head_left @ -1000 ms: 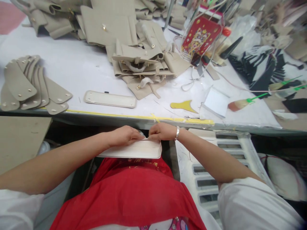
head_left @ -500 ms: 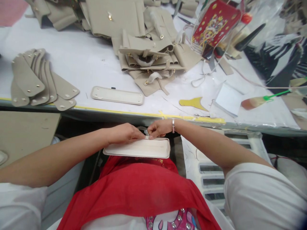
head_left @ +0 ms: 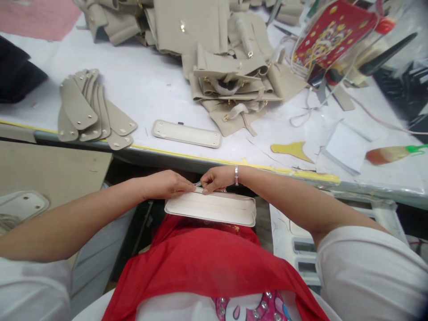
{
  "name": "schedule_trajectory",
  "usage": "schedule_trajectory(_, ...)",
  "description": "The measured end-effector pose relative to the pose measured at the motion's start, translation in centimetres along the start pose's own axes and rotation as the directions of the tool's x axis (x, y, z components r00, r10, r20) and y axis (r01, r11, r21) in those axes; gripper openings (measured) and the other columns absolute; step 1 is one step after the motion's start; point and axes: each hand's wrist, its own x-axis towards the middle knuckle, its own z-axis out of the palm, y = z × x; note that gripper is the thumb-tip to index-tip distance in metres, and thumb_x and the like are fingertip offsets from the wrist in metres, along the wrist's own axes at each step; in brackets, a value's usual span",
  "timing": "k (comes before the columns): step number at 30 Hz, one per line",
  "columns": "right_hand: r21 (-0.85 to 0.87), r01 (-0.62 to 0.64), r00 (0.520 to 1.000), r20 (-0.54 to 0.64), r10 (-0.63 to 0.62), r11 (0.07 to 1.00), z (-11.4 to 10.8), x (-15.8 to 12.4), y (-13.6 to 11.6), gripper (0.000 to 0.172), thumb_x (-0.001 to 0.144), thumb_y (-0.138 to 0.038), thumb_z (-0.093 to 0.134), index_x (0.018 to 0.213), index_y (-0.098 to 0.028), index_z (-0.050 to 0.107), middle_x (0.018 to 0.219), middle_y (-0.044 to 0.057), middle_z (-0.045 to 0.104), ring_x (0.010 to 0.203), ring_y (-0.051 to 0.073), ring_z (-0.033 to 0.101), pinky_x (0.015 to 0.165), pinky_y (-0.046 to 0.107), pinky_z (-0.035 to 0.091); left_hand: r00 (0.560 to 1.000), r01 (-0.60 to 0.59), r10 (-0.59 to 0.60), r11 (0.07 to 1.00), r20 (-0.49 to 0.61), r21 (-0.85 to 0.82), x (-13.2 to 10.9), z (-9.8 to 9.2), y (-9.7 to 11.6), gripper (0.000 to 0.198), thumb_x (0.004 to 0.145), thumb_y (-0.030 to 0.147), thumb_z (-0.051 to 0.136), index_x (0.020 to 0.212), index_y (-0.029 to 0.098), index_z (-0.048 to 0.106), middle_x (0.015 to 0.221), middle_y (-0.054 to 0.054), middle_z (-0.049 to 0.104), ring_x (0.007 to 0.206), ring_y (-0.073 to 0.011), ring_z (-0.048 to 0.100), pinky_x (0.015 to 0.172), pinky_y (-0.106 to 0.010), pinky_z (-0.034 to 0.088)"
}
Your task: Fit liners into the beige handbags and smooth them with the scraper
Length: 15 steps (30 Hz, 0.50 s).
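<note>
A long cream panel [head_left: 214, 208] with rounded corners lies across my lap, just below the table edge. My left hand [head_left: 167, 184] rests closed on its far left edge. My right hand [head_left: 216, 179], with a silver bracelet at the wrist, pinches the same far edge, fingertips almost meeting those of the left. Something small and greyish shows between the fingertips; I cannot make it out. A second cream panel [head_left: 186, 133] with corner rivets lies flat on the white table [head_left: 150, 89] in front of me.
A fan of beige strips [head_left: 90, 111] lies at the table's left. A heap of beige bag parts [head_left: 230, 71] sits at the back. A yellow cut-out [head_left: 290, 150], a white pad [head_left: 344, 147], a brush [head_left: 391, 154] and a red packet [head_left: 331, 31] are at the right.
The view has swung to the left, so everything has shifted right in the picture. My hands stay pinched together on the panel's far edge, moving only slightly.
</note>
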Motion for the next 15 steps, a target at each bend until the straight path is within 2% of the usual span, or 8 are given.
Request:
schedule_trajectory(5,-0.065,0.023,0.999,-0.029,-0.025,0.998,0.1,2.7,-1.9,0.029,0.075,-0.033,0.06,0.061,-0.016,0.041,0.045,-0.01,0.038,0.042,0.004,0.034,0.044,0.018,0.027,0.993,0.072,-0.068,0.997,-0.093,0.041,-2.8,0.1,-0.2,0.032,0.086,0.02,0.045,0.112,0.019,0.062,0.112,-0.008,0.065,0.102,-0.0173,0.061,0.09,-0.026,0.048)
schedule_trajectory(10,-0.187,0.058,0.992,-0.1,-0.077,0.981,0.4,5.2,-4.1,0.024,0.074,-0.029,0.06,0.062,-0.016,0.043,0.047,-0.009,0.038,0.046,0.005,0.035,0.048,0.02,0.027,0.988,0.138,-0.13,0.986,-0.086,0.096,-3.6,0.2,0.4,0.031,0.086,0.021,0.044,0.11,0.022,0.063,0.111,-0.004,0.065,0.099,-0.0151,0.062,0.087,-0.024,0.048)
schedule_trajectory(12,-0.254,0.066,0.986,-0.133,-0.102,0.965,0.5,5.0,-4.3,0.022,0.074,-0.027,0.059,0.062,-0.016,0.044,0.049,-0.009,0.038,0.049,0.005,0.035,0.051,0.02,0.026,0.983,0.171,-0.161,0.975,-0.086,0.139,-3.4,0.3,0.8,0.031,0.087,0.022,0.043,0.11,0.021,0.063,0.112,-0.004,0.065,0.099,-0.0154,0.062,0.087,-0.024,0.048)
schedule_trajectory(15,-0.328,0.049,0.976,-0.185,-0.115,0.944,0.7,2.7,-3.4,0.023,0.074,-0.027,0.058,0.061,-0.015,0.043,0.053,-0.008,0.039,0.054,0.006,0.034,0.054,0.021,0.027,0.972,0.231,-0.214,0.949,-0.101,0.213,-3.0,0.5,1.4,0.03,0.087,0.024,0.043,0.109,0.02,0.063,0.109,-0.005,0.066,0.095,-0.0161,0.063,0.084,-0.024,0.049)
